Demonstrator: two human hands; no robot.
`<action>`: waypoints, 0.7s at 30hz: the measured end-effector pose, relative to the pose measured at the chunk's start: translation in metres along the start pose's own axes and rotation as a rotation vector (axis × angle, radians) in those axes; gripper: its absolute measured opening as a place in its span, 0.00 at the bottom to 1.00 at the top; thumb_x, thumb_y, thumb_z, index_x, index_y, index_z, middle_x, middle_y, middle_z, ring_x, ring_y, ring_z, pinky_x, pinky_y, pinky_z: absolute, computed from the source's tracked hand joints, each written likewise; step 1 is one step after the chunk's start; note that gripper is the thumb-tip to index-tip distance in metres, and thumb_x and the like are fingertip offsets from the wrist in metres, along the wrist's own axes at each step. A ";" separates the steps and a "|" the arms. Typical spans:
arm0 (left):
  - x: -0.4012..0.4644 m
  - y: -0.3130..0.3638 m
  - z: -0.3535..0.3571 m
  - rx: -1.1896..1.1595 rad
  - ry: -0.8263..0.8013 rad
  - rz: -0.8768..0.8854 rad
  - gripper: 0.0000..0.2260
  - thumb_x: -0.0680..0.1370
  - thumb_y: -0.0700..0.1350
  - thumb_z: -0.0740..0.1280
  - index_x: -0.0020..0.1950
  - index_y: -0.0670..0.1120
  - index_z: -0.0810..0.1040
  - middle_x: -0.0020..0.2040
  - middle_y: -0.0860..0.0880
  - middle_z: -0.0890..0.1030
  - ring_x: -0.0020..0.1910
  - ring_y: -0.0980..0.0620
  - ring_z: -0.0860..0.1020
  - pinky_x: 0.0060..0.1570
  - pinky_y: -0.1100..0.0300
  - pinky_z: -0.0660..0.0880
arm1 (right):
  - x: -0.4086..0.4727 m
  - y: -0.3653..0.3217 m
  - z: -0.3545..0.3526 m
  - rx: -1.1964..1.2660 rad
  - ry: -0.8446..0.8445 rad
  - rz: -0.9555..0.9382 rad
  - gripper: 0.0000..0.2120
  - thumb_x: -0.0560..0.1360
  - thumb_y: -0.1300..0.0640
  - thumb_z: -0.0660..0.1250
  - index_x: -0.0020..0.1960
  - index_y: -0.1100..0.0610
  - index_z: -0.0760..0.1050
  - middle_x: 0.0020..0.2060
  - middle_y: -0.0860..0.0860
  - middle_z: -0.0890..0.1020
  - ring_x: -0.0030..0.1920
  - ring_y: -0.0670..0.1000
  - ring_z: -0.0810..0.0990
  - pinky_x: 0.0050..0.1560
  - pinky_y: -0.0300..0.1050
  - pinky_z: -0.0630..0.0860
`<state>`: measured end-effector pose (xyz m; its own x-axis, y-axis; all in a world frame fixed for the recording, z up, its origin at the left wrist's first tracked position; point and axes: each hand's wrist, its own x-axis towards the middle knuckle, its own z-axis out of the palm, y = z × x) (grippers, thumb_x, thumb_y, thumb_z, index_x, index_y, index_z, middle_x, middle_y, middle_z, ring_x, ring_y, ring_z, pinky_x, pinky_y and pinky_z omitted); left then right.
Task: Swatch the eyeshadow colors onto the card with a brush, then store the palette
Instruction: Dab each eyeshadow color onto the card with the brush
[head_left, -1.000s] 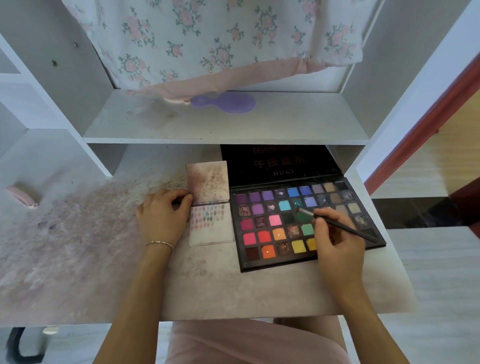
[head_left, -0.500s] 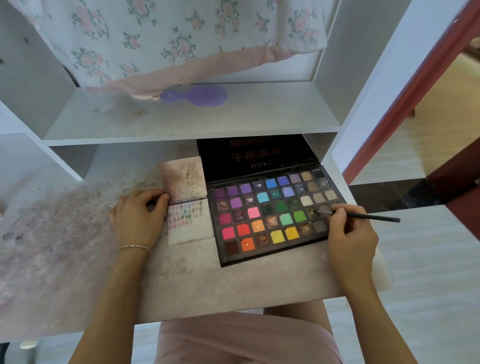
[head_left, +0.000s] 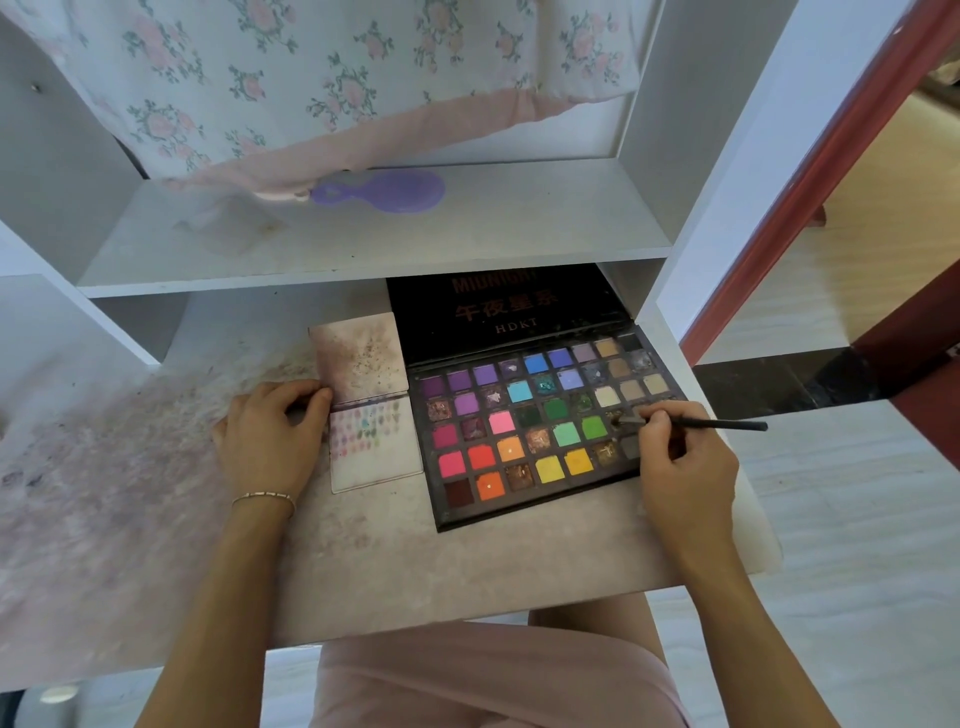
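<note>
- On the desk (head_left: 467, 561) lies an open palette (head_left: 540, 431), with its black lid (head_left: 498, 312) tipped back under the shelf (head_left: 467, 244).
- The lid has reddish writing. The top word is partly hidden by the shelf and looks like "MIDNIGHT". Below it are four Chinese signs, and then the letters "HDKT".
- The palette holds rows of little color squares: purple, blue, pink, red, orange, yellow, green, tan and some glittery ones.
- The right hand (head_left: 685, 467) has its fingers curled round a thin black brush (head_left: 717, 425). It pinches the brush close to the soft tip.
- The brush tip sits on a dark glittery square near the right end of the palette, beside a green one. The handle points out to the right, past the palette's edge.
- Just to the left of the palette, and touching it, lies a small open card (head_left: 371, 441). Its near half has rows of small color dabs in pink, green and blue. Its far half is smudged brown and pink.
- The left hand (head_left: 270, 436) rests on the desk at the card's left edge. Its fingers are bent, and the fingertips touch the card near its fold.
- A thin bracelet (head_left: 264, 498) is on the left wrist.
- The desk top is smeared with pinkish powder.
- A purple hairbrush (head_left: 384, 191) lies on the shelf, under a flowery cloth (head_left: 322, 78).
</note>
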<state>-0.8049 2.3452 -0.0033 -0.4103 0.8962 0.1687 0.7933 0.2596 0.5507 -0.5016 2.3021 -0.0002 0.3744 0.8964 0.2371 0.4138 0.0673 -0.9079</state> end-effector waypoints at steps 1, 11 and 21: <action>0.000 0.000 0.000 0.003 0.000 0.002 0.09 0.76 0.48 0.65 0.52 0.47 0.82 0.56 0.45 0.80 0.58 0.40 0.72 0.59 0.46 0.62 | 0.000 0.000 0.000 -0.003 -0.006 0.002 0.11 0.77 0.64 0.58 0.43 0.49 0.71 0.37 0.42 0.77 0.42 0.32 0.76 0.35 0.22 0.70; -0.001 0.002 -0.001 0.007 -0.004 0.006 0.10 0.76 0.48 0.65 0.53 0.46 0.82 0.56 0.44 0.80 0.57 0.40 0.72 0.59 0.46 0.63 | -0.001 -0.001 0.001 -0.030 0.011 0.004 0.13 0.77 0.63 0.58 0.40 0.46 0.70 0.36 0.42 0.77 0.41 0.31 0.76 0.35 0.22 0.69; -0.002 0.004 -0.008 -0.013 -0.033 0.010 0.09 0.76 0.47 0.66 0.52 0.46 0.82 0.54 0.45 0.81 0.55 0.41 0.75 0.59 0.43 0.68 | -0.010 -0.020 0.017 0.073 -0.150 -0.084 0.17 0.76 0.67 0.59 0.41 0.45 0.70 0.36 0.45 0.77 0.40 0.36 0.78 0.33 0.26 0.72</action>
<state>-0.8044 2.3414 0.0045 -0.3868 0.9103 0.1475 0.7913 0.2455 0.5600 -0.5277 2.2987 0.0097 0.2109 0.9413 0.2635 0.3753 0.1709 -0.9110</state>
